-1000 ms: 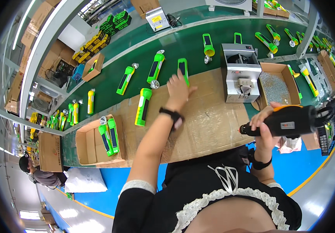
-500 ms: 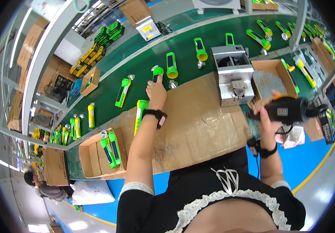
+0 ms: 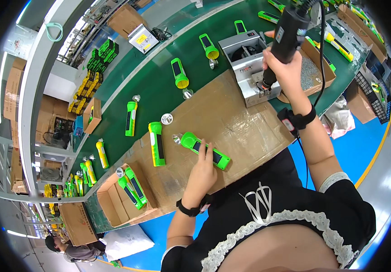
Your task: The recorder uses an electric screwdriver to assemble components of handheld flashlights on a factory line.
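Observation:
A green flashlight body (image 3: 220,158) with a dark panel lies tilted on the cardboard sheet (image 3: 191,118). My left hand (image 3: 202,177) grips it from the near side, two fingers across the panel. A silvery reflector (image 3: 176,138) sits at the flashlight's far-left end. My right hand (image 3: 286,72) is wrapped round a black electric screwdriver (image 3: 288,36). The screwdriver points down, its tip at the front of the grey screw feeder (image 3: 250,72); the tip's exact contact is too small to tell. Another green flashlight (image 3: 157,145) with a loose reflector (image 3: 167,119) lies left of my left hand.
At the left, an open cardboard box (image 3: 109,195) holds two flashlights. A carton of small screws (image 3: 309,75) stands right of the feeder. Several flashlights lie along the green belt (image 3: 159,86). A black cable (image 3: 323,54) hangs beside my right arm. A person (image 3: 75,249) is at lower left.
My left hand has drawn a flashlight from the belt back onto the cardboard. My right hand has swung the screwdriver up and left to the feeder. The whole view has shifted.

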Tool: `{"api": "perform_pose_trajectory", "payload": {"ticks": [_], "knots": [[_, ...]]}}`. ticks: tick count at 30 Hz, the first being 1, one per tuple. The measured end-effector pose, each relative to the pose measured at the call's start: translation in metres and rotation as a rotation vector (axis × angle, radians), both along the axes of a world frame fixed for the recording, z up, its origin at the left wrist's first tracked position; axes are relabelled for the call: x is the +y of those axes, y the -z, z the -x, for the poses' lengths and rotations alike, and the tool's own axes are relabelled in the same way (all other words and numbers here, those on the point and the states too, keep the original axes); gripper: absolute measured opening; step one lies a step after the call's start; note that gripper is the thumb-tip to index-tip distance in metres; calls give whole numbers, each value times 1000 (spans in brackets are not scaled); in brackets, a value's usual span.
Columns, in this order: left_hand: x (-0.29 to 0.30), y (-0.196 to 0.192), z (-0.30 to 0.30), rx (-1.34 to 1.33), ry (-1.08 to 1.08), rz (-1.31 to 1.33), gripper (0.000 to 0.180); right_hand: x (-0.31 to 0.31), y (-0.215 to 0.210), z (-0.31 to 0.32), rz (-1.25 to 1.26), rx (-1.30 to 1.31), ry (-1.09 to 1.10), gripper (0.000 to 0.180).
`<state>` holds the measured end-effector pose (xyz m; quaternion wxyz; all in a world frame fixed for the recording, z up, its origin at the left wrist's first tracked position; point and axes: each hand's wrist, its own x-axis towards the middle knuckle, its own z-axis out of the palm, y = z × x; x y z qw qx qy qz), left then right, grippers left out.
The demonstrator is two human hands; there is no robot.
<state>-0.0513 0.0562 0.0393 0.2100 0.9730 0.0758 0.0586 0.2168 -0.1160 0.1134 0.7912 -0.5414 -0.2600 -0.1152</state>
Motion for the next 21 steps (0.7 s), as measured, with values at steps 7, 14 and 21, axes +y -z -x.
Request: {"api": "perform_pose_trajectory", "payload": {"ticks": [7,14,21], "knots": [[-29,1,-5,-27,37,-243,51,1,-6,16,109,14,-225,34],[-58,31,-26,-268,-88,-233,54,-26,29,100,-160,-1,-539,56],[-63,46,-33,-273,-172,-292,53,-33,42,132,-128,-65,-529,55]]}}
